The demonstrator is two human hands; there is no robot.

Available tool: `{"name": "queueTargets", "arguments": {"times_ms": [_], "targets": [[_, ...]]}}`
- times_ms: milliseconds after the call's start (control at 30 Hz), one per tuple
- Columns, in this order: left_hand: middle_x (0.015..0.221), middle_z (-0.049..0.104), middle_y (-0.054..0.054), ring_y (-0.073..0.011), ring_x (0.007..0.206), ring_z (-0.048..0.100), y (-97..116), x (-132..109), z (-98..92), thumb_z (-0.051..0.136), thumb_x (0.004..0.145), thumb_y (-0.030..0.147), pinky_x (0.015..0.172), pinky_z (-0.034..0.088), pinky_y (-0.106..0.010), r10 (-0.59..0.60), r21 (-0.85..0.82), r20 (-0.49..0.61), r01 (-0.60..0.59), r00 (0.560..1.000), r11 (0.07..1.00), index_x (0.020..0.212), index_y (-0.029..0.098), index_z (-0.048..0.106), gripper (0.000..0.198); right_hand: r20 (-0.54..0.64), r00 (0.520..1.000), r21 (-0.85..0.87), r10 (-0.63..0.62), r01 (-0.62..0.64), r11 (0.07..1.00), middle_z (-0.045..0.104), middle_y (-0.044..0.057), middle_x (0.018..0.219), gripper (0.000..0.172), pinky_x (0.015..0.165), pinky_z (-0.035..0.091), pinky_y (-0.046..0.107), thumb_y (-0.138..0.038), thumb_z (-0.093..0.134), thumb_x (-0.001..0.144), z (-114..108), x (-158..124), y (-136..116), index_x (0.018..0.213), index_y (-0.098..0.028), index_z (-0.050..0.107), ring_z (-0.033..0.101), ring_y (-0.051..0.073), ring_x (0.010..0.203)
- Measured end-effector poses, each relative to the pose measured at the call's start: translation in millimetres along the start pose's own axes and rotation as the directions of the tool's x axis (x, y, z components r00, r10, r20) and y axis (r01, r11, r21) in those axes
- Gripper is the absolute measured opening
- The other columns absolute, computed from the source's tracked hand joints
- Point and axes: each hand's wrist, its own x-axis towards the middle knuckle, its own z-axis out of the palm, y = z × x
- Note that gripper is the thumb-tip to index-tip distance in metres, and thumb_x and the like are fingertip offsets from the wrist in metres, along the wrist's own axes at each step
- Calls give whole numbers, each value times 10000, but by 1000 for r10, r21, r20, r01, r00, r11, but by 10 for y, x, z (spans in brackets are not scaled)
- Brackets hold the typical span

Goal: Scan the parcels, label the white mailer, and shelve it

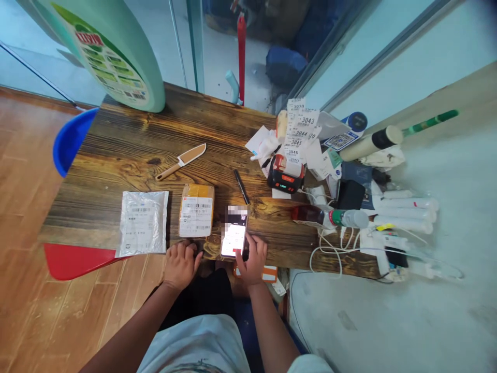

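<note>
Black marker [241,187] lies just beyond the smartphone [233,239]; taped parcel [196,211] left of it, label printer [285,178] farther right. My right grip [254,260] is spread, thumb on the smartphone; my left grip [180,266] rests, thumb apart from fingers. The wooden surface [233,129], smartphone near its front edge, meets a pale wall [435,316].

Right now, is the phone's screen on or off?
On: the phone shows a lit white page beside the right hand.
</note>
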Motion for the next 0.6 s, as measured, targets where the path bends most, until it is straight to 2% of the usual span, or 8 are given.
{"name": "queueTargets", "arguments": {"times_ms": [200, 333, 400, 467, 533, 600], "targets": [[879, 595, -147, -278, 796, 508, 2, -3, 64, 464, 896, 344, 726, 390, -400, -39, -64, 31, 41, 999, 997, 870, 141, 639, 269, 2, 1000, 97, 24, -24, 995, 508, 137, 1073, 500, 881, 384, 486, -434, 433, 885, 54, -21, 50, 1284, -142, 505, 466, 289, 998], [850, 576, -121, -264, 775, 507, -10, 24, -41, 448, 900, 350, 703, 425, -395, -36, -145, -17, 33, 999, 989, 837, 155, 581, 244, -60, 994, 180, 88, -76, 981, 559, 125, 1050, 424, 879, 409, 484, -418, 455, 884, 85, 0, 47, 1210, -171, 568, 507, 282, 987], [803, 563, -93, -243, 763, 515, -10, 72, -162, 463, 896, 313, 695, 450, -375, 37, -233, -106, -61, 994, 971, 821, 169, 541, 181, -131, 984, 202, 122, -94, 975, 586, 119, 1013, 351, 834, 452, 442, -353, 421, 914, 70, 73, 40, 1172, -168, 571, 549, 256, 943], [784, 566, -67, -215, 768, 536, 38, 200, -319, 488, 878, 222, 706, 474, -342, 160, -310, -187, -213, 969, 927, 830, 185, 523, 70, -217, 961, 229, 171, -120, 966, 598, 119, 971, 310, 762, 488, 396, -298, 398, 930, 14, 205, 40, 1160, -153, 547, 583, 232, 877], [817, 589, -57, -193, 790, 559, 166, 455, -480, 498, 857, 158, 725, 487, -313, 299, -359, -213, -359, 930, 861, 868, 202, 533, 56, -295, 933, 254, 206, -132, 958, 599, 123, 946, 281, 714, 504, 380, -275, 412, 925, -102, 394, 45, 1144, -143, 529, 598, 226, 839], [870, 603, -59, -188, 809, 572, 382, 853, -603, 487, 857, 165, 732, 495, -305, 406, -397, -182, -444, 896, 803, 917, 210, 548, 97, -344, 916, 276, 206, -111, 955, 601, 129, 958, 258, 718, 515, 386, -266, 433, 913, -299, 631, 54, 1122, -150, 529, 607, 229, 854]]}}
